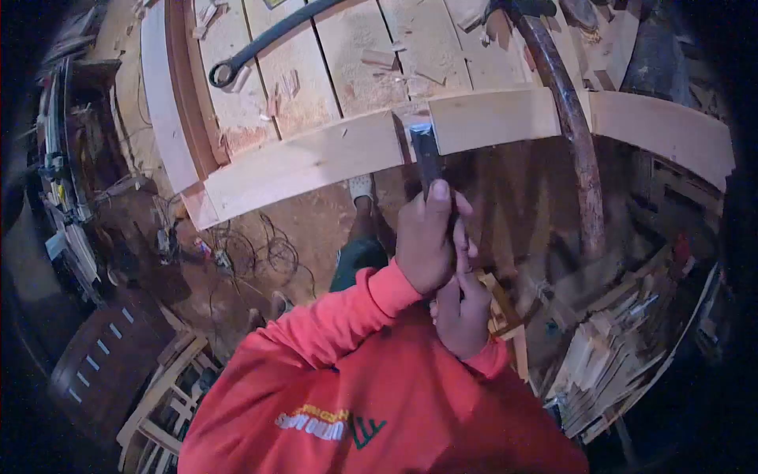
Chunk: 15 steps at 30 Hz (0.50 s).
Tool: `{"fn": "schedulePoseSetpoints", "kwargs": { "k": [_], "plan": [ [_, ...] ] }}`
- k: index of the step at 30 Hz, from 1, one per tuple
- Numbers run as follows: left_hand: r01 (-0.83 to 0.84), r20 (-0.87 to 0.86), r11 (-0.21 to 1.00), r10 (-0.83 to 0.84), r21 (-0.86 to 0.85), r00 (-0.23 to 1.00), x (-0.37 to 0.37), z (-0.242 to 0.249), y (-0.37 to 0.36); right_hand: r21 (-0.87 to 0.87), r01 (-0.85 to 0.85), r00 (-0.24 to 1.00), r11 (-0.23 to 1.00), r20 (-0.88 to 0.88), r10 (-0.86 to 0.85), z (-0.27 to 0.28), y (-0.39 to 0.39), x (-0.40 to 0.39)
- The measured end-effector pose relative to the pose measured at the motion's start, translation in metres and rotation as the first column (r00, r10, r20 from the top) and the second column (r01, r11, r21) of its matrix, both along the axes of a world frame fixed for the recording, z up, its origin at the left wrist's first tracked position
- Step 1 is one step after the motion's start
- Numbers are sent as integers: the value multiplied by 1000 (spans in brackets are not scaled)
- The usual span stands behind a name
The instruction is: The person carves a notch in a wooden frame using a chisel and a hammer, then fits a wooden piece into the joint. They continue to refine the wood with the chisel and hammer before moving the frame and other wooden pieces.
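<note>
A dark flat chisel point(428, 158) points away from me, its bright tip lying at a notch in the edge of a pale wooden rail point(308, 163). My left hand point(425, 241) is closed round the chisel below the blade, thumb along its top. Just below and to the right, my right hand point(464, 316) is closed at the chisel's rear end, which the fingers mostly hide. Both hands are close together in front of my red sweatshirt.
A long ring-ended wrench point(272, 43) lies on the planks point(359, 59) among wood chips. A long rounded bar point(572, 118) crosses the rail at the right. Cables point(272, 253) lie on the floor at the left, and scrap wood point(600, 355) is piled at the lower right.
</note>
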State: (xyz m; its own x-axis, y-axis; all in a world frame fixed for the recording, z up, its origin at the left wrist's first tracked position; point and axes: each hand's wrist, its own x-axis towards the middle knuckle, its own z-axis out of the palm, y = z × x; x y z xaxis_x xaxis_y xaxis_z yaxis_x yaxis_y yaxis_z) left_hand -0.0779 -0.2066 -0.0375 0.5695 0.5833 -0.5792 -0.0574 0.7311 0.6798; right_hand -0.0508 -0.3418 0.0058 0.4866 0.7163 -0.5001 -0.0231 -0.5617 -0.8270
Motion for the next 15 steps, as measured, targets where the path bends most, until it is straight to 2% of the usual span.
{"fn": "schedulePoseSetpoints", "kwargs": {
  "k": [1, 2, 4, 5, 7, 8, 13, 15],
  "plan": [
    [-12, -18, 1000, 13, 22, 1000, 7, 2, 9, 6, -15, 1000, 1000, 24, 15, -3, 5, 3],
    [-23, -50, 1000, 23, 11, 999, 6, 5, 1, -75, -30, 999, 997, -39, 27, 0, 7, 10],
    [23, -57, 999, -26, -43, 998, -1, 6, -11, -59, -66, 998, 996, -5, 65, -5, 5, 14],
    [43, -59, 998, -46, -54, 997, -6, 7, -12, 4, -84, 994, 996, 76, 83, -9, -6, 7],
    [16, -20, 999, -17, -40, 1000, -4, 7, -10, 29, -105, 988, 994, 121, 101, -15, -7, 6],
    [7, -15, 999, -8, -42, 1000, 0, 1, -11, -14, -100, 991, 995, 85, 101, -16, -11, 9],
    [6, -49, 995, -11, -103, 999, -4, 11, -15, 52, -16, 1000, 999, -10, 16, -11, -10, 4],
    [-70, -51, 998, 70, 10, 996, 11, 3, 15, 85, -41, 999, 995, -6, 42, -11, 26, 19]
  ]
}}
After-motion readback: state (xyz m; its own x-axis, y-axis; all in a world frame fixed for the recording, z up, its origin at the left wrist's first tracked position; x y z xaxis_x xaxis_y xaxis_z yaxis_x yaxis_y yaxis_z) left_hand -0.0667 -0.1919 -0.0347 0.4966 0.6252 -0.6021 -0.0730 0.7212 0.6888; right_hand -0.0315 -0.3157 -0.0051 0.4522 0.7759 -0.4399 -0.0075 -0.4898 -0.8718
